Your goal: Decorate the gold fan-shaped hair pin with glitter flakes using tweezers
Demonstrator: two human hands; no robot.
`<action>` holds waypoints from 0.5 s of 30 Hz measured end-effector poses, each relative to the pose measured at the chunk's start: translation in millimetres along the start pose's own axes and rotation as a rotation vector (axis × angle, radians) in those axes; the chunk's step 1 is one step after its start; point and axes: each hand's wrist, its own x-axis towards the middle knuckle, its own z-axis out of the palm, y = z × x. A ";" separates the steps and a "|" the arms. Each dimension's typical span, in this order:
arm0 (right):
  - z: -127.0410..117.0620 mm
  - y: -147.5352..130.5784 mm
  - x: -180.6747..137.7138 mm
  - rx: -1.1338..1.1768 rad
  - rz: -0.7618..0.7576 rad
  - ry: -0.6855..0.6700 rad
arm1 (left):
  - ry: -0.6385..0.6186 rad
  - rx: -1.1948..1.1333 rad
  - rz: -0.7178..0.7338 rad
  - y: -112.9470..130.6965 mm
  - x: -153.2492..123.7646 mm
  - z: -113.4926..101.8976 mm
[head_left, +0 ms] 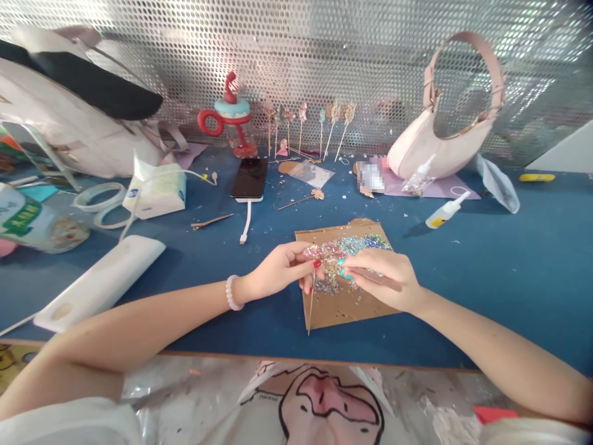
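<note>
My left hand (280, 272), with red nails and a beaded bracelet (233, 293) at the wrist, is closed round a thin stick (311, 309). The stick's lower end points towards me; its upper end is hard to make out against the beads. Under both hands lies a piece of cardboard (343, 314), strewn with small shiny beads (354, 245) in pink, turquoise, blue and clear. My right hand (391, 275), with turquoise nails, has its thumb and fingertips together just above the beads. Whatever sits between those fingertips is too small to tell.
Decorated sticks (333, 120) stand against the perforated metal wall. A phone (250, 178), a tweezers-like tool (212, 222), a tissue pack (157, 190) and a white power strip (102, 281) lie left. At right are a glue bottle (447, 211), pink handbag (438, 145) and yellow cutter (536, 177).
</note>
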 end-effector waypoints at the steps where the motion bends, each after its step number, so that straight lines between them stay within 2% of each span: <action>1: 0.2 0.0 0.4 -0.002 -0.013 0.000 | 0.015 0.012 0.010 -1.3 0.4 -0.3; 15: 2.5 7.2 0.9 0.068 -0.097 -0.042 | 0.065 0.204 0.195 -8.3 -6.7 4.3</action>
